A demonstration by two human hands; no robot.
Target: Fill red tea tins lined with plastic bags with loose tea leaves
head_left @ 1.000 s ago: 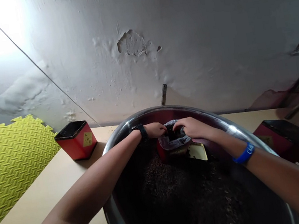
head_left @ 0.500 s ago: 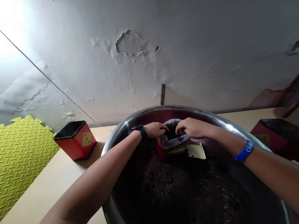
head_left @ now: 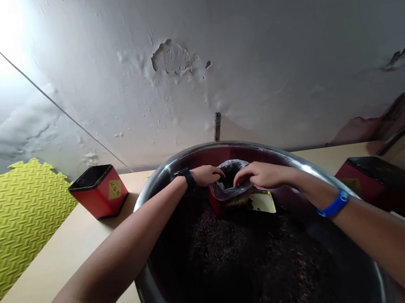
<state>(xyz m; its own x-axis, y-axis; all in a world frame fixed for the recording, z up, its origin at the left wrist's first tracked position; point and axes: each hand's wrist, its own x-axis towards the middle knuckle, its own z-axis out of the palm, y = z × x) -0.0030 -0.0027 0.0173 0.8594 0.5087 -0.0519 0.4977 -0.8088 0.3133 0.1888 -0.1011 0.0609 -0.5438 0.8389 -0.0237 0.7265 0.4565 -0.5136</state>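
A red tin (head_left: 221,206) stands inside a large metal basin (head_left: 173,162), and a clear plastic bag (head_left: 228,193) lines its mouth. My left hand (head_left: 206,175), below a black watch, is closed on the left edge of the bag. From the other side, my right hand (head_left: 265,174) has its fingers curled over the bag's right edge, the fingertips dipping into the opening. Dark loose tea leaves (head_left: 222,243) cover the basin floor. Beside the tin lies a tin lid (head_left: 263,202) with a pale golden inner face.
Another red tin (head_left: 102,192), open at the top, stands on the wooden table (head_left: 61,268) left of the basin. A similar red box (head_left: 364,190) sits in shadow at the right. Yellow foam mat (head_left: 18,226) lies at far left, and a peeling wall (head_left: 251,72) rises behind.
My right fingers have shifted slightly left, further over the bag's opening. My left hand keeps its place at the bag's edge. The whole view has drifted a little.
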